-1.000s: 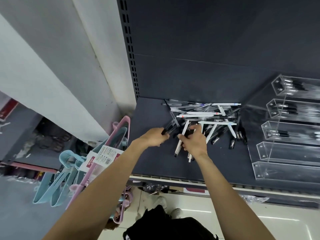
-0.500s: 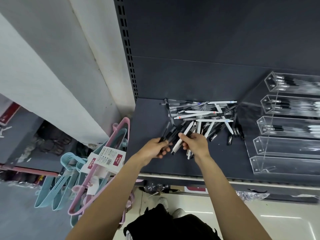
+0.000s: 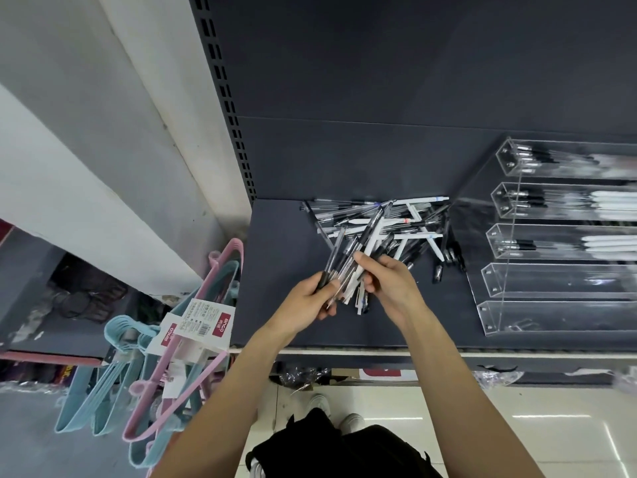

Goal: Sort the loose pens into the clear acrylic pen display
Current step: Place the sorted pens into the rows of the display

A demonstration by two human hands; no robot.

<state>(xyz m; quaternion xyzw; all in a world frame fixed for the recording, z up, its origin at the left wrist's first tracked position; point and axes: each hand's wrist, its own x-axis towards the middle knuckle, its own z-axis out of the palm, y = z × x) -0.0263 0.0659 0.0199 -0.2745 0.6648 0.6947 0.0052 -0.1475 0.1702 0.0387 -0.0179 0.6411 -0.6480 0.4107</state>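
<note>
Pens [image 3: 356, 251], black and white barrels, gripped as one fanned bundle.

The dark grey shelf board [image 3: 275, 257] shows bare surface left of the heap of loose black and white pens [image 3: 389, 229] and along its front edge. The heap lies against the back panel, between that bare strip and the clear acrylic pen display [image 3: 496, 270] at the right. Both hands, left hand [image 3: 306, 301] and right hand [image 3: 389, 281], occupy the space in front of the heap, with a bundle of pens [image 3: 351, 257] between them. Pink and blue plastic hangers [image 3: 193, 339] hang beside the shelf's left end.
</note>
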